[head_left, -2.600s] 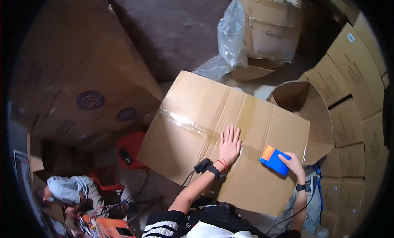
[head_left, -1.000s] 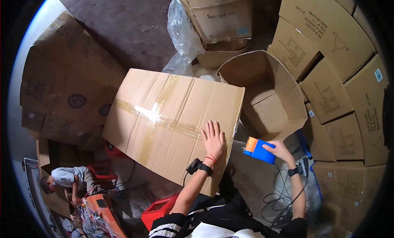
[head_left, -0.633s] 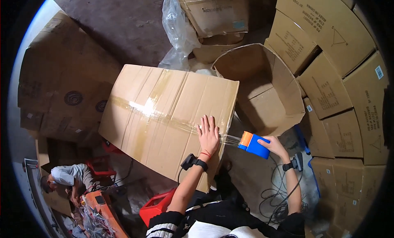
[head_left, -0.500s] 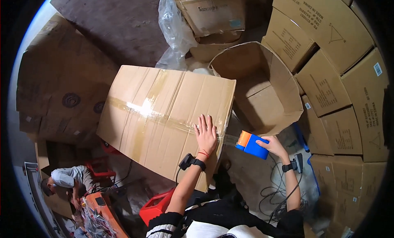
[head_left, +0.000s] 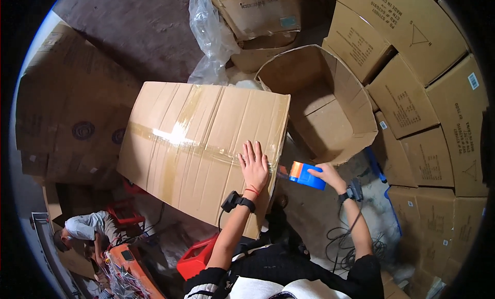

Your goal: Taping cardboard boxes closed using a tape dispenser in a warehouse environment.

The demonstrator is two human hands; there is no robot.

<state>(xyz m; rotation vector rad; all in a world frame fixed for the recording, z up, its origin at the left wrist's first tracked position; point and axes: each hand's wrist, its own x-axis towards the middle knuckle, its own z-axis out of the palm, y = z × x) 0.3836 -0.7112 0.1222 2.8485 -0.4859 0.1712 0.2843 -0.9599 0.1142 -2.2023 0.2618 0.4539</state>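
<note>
A large brown cardboard box (head_left: 201,123) stands in front of me, with strips of clear tape crossing on its top. My left hand (head_left: 254,167) lies flat on that top near its right edge, fingers stretched over the tape. Just past the edge, my right hand (head_left: 328,176) grips a blue and orange tape dispenser (head_left: 308,176). A short length of tape runs between the dispenser and the box edge. Both wrists wear black straps with small devices.
An open, empty carton (head_left: 330,113) stands beyond the dispenser. Stacked cartons (head_left: 407,98) line the right side. Clear plastic film (head_left: 206,36) lies beyond the box. Cables (head_left: 356,242) coil on the floor. A red stool (head_left: 197,258) is near my left arm; another person (head_left: 85,224) sits farther left.
My right hand has brought the tape dispenser left, closer to the box edge, and the tape span is shorter. My left hand stays flat on the box. The whole view has shifted slightly.
</note>
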